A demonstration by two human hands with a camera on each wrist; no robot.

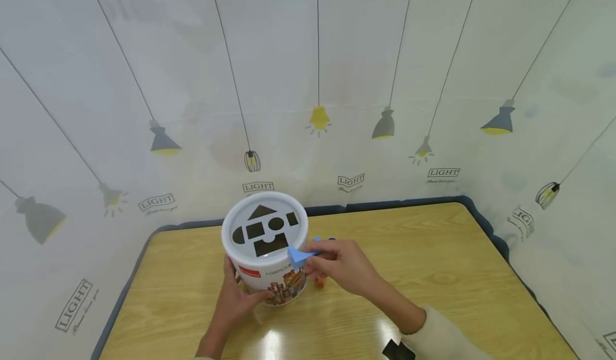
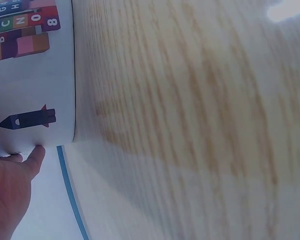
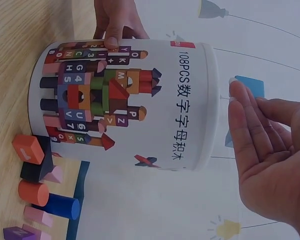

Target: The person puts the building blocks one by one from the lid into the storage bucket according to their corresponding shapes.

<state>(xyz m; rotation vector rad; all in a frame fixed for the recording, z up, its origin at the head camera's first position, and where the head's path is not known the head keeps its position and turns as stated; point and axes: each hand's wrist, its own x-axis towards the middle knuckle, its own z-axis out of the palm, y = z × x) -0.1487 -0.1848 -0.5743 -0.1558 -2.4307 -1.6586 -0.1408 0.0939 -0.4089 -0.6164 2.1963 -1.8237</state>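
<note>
A white printed bucket (image 1: 250, 272) stands on the table, its lid (image 1: 247, 226) cut with variously shaped holes. My left hand (image 1: 234, 298) grips the bucket's lower side, the thumb across its printed front; in the left wrist view the left hand (image 2: 12, 192) touches the bucket wall (image 2: 30, 90). A light blue block (image 1: 299, 255) is pinched in my right hand (image 1: 344, 266) at the lid's right front edge. The right wrist view has the right hand (image 3: 270, 150) beside the lid rim (image 3: 207, 107), partly hiding the blue block (image 3: 251, 86).
Loose blocks lie on the table right of the bucket, among them an orange cylinder (image 3: 33, 193), a dark blue cylinder (image 3: 64, 206) and a purple block (image 3: 18, 233). The wooden table (image 1: 433, 253) has a wall with printed lamps behind it.
</note>
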